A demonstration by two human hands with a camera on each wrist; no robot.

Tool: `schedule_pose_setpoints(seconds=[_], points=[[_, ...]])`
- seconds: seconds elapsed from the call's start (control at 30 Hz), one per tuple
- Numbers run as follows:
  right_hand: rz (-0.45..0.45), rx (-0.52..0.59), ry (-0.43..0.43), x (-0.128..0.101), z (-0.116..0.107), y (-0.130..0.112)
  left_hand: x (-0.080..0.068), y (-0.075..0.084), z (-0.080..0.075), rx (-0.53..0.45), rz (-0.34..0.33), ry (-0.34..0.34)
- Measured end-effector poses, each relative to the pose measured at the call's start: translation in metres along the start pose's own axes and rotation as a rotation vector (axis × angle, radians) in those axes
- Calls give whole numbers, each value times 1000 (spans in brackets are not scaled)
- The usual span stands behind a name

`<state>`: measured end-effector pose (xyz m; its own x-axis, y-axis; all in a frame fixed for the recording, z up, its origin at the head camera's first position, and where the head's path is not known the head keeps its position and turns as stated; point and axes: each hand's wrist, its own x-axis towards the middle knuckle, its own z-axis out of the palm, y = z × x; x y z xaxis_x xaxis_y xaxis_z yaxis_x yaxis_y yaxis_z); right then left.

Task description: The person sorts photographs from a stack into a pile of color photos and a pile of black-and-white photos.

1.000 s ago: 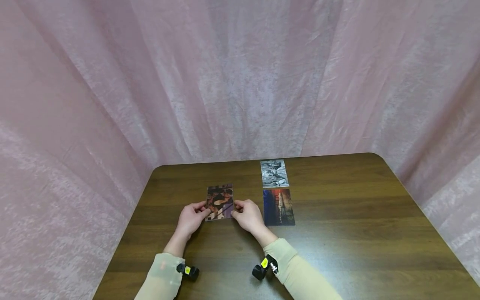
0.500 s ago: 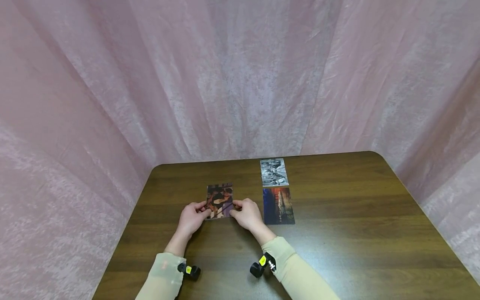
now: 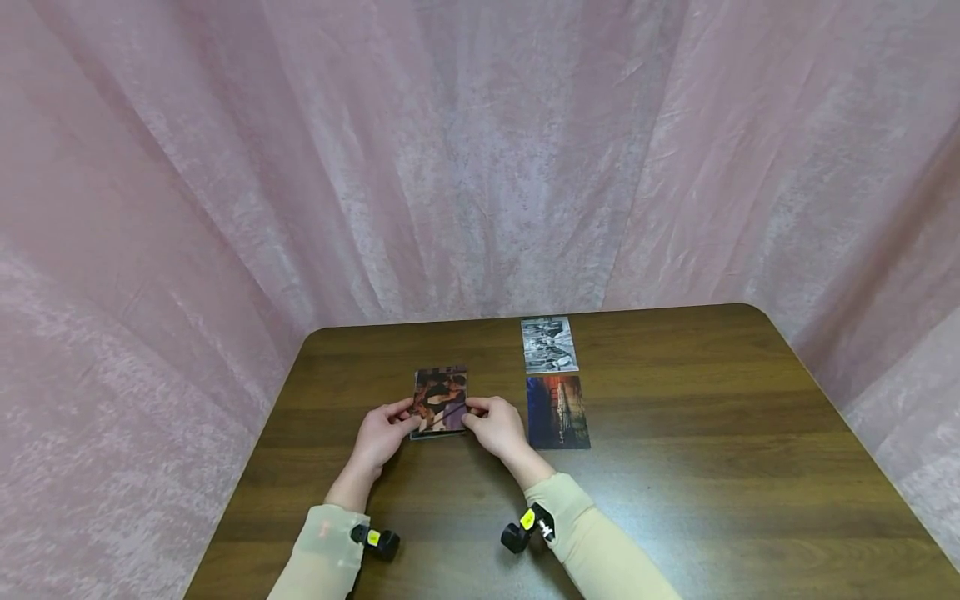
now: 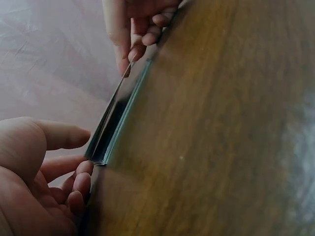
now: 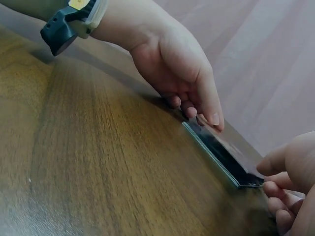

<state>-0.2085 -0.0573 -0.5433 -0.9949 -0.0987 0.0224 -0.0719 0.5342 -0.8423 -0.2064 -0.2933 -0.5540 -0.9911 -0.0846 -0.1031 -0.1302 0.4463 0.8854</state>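
A small stack of photos (image 3: pixel 440 402) lies left of the middle of the dark wooden table (image 3: pixel 712 433). My left hand (image 3: pixel 403 423) pinches the stack's left edge, thumb on top. On the other side my right hand (image 3: pixel 471 417) pinches the top photo, whose right edge stands slightly off the pile. The left wrist view shows the stack (image 4: pixel 114 125) edge-on, my left hand (image 4: pixel 81 155) at its near corner and my right hand (image 4: pixel 133 54) at the far end. In the right wrist view the stack (image 5: pixel 221 150) runs between my left hand (image 5: pixel 204 118) and my right hand (image 5: pixel 268 179).
Two single photos lie flat to the right of the stack: a black-and-white one (image 3: pixel 550 344) farther back and a dark blue and orange one (image 3: pixel 558 412) nearer. A pink curtain (image 3: pixel 480 167) closes off the table's back and sides.
The top photo has tipped up a little under my right fingers. Both hands have stayed at the stack's sides, shifting only slightly.
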Motion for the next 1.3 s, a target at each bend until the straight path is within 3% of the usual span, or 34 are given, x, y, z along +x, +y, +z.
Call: schedule_pose_setpoints(seconds=[0.37, 0.6, 1.03, 1.3], points=[[54, 105, 80, -1, 4, -4, 0, 5, -7, -140, -55, -10], [50, 119, 102, -2, 6, -6, -3, 3, -4, -83, -25, -14], [37, 160, 60, 0, 3, -4, -2, 5, -6, -108, -30, -48], [7, 203, 22, -4, -15, -7, -5, 13, 0, -151, -7, -39]])
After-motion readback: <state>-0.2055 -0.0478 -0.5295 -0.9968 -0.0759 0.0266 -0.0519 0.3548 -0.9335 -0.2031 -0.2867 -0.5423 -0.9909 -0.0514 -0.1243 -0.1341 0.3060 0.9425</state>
